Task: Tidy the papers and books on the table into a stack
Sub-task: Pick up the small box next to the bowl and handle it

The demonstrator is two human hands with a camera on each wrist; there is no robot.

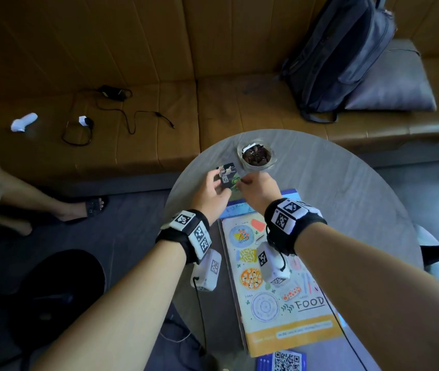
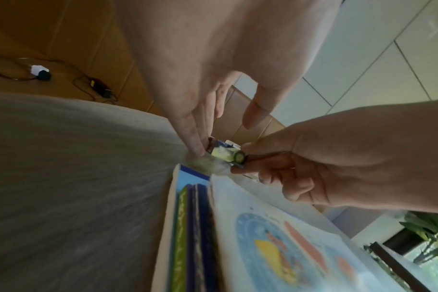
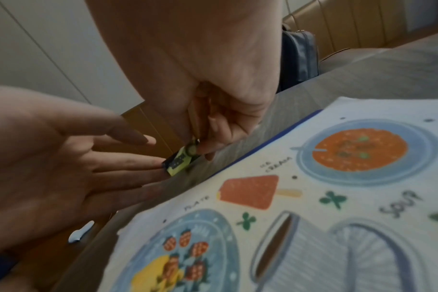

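Note:
Small dark cards (image 1: 226,175) with a green and white print are held just above the far part of the round grey table (image 1: 346,196). My right hand (image 1: 242,183) pinches their right end between thumb and fingers; in the right wrist view the cards (image 3: 181,161) hang tilted from that pinch. My left hand (image 1: 219,183) touches their left edge with straight fingers (image 3: 128,164), thumb apart. A large illustrated FOOD menu (image 1: 274,290) tops a stack nearer to me. A blue book (image 1: 290,195) pokes out beneath it. A blue QR card (image 1: 285,361) lies at the near edge.
A glass bowl (image 1: 257,156) with dark contents stands just beyond the cards. Behind the table runs a brown sofa with a backpack (image 1: 341,57), a grey cushion (image 1: 392,84) and cables (image 1: 116,108). Another person's legs (image 1: 25,194) are at the left. A black stool (image 1: 60,290) stands below them.

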